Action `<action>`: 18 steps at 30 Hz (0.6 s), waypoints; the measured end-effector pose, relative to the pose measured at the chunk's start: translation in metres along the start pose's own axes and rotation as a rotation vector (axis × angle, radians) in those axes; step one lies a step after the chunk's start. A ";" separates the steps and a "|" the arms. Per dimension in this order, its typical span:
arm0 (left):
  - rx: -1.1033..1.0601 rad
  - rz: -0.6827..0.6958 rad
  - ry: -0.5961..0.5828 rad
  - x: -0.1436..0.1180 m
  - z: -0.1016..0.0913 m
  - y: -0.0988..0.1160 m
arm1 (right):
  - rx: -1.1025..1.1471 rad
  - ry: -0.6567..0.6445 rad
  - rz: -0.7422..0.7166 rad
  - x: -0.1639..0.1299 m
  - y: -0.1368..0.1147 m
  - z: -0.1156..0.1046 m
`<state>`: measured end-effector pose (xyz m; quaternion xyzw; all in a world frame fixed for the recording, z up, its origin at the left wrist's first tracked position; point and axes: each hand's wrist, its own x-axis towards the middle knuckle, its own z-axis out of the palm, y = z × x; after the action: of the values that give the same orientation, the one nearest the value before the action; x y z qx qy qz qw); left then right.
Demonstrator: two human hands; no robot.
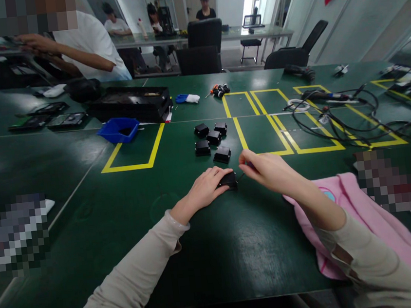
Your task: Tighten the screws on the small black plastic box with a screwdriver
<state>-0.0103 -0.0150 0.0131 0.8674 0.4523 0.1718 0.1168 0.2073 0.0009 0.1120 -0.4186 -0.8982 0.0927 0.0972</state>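
The left hand point(209, 187) lies flat on the green table point(85, 196), and its fingers point(219, 174) press on a small black box point(229, 180). The box sits under the fingertips, between the two hands. The right hand point(266, 169) is just to the right of the box. Its fingers point(244, 158) are pinched narrow on a thin dark tool point(242, 174), and the tip of this tool points at the box edge. What kind of tool it is I cannot tell.

Just beyond the fingers there are five more black boxes point(211, 142) in a loose group, apart from the held one. Nothing stands between the hands and this group. To the right of the right hand, under the forearm, lies a pink cloth point(363, 225). Farther beyond and to the right of the fingers there is a tangle of black cables point(337, 115). Farther beyond and to the left there is one blue bin point(119, 129), and behind it a black tray point(130, 102). A blue and white glove point(187, 98) and a small red and black tool point(219, 91) lie far beyond the fingers.

The table is dark green and has yellow tape rectangles point(262, 133) on it. At the far left a person in a white shirt point(87, 41) works at the same table. In the room behind there are three seated people at another table, and several black chairs point(201, 44).
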 end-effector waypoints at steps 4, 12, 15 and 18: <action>0.004 -0.003 0.000 0.000 0.000 0.000 | 0.020 0.007 -0.011 -0.001 0.000 -0.001; 0.002 0.003 -0.008 0.000 -0.001 0.001 | 0.015 0.031 0.000 0.000 0.003 0.003; 0.002 -0.002 -0.010 0.000 -0.001 0.000 | 0.021 0.035 -0.013 0.000 0.003 0.002; 0.005 -0.006 -0.003 0.000 0.000 0.000 | 0.008 0.034 -0.005 0.000 0.002 0.002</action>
<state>-0.0104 -0.0150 0.0126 0.8666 0.4549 0.1688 0.1160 0.2080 0.0022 0.1097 -0.4173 -0.8972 0.0888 0.1143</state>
